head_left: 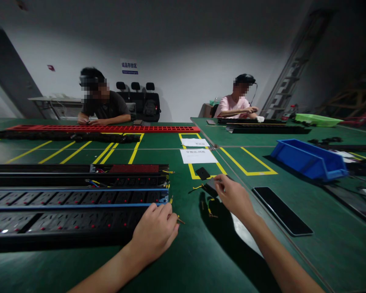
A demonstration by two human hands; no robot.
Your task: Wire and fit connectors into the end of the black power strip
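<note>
My left hand (156,228) lies with bent fingers at the right end of the nearest black socket strip (79,221); a yellow-green wire end (180,220) sticks out beside its fingers. What those fingers hold is hidden. My right hand (232,194) has its thumb and fingers pinched at a small dark block (211,188). Just behind that block lies a flat black piece (203,173). Short yellow wires with metal ends (212,211) rest on the green table below it. A blue-edged socket strip (79,198) runs parallel behind the nearest one.
A phone (282,211) and a blue bin (309,159) are at the right. White papers (198,156) lie ahead. Beyond the long red rail (103,129) sits a person (102,101); another person (236,101) works at the back right, near a green tray (317,119).
</note>
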